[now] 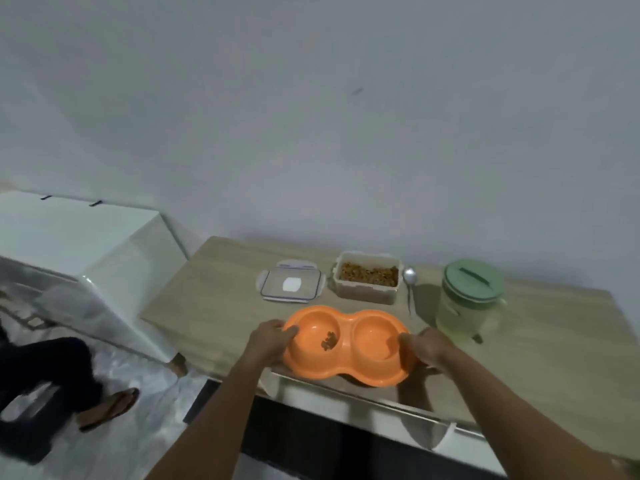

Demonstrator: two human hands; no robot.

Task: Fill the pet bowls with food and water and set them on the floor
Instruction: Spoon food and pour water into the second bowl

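Note:
An orange double pet bowl (349, 370) is at the near edge of the wooden table (214, 306), its front rim past the edge. My left hand (268, 342) grips its left end and my right hand (427, 348) grips its right end. The left cup holds a small heap of brown kibble (328, 340); the right cup looks wet or holds clear water, hard to tell. Behind it stands an open container of kibble (367, 276), with its lid (290, 285) lying to the left. A metal spoon (409, 282) and a green-lidded water jug (467, 303) are to the right.
A white appliance (86, 258) stands left of the table. On the light floor (138, 438) at lower left is a person's leg in dark trousers with a brown sandal (110, 408). A plain wall rises behind the table.

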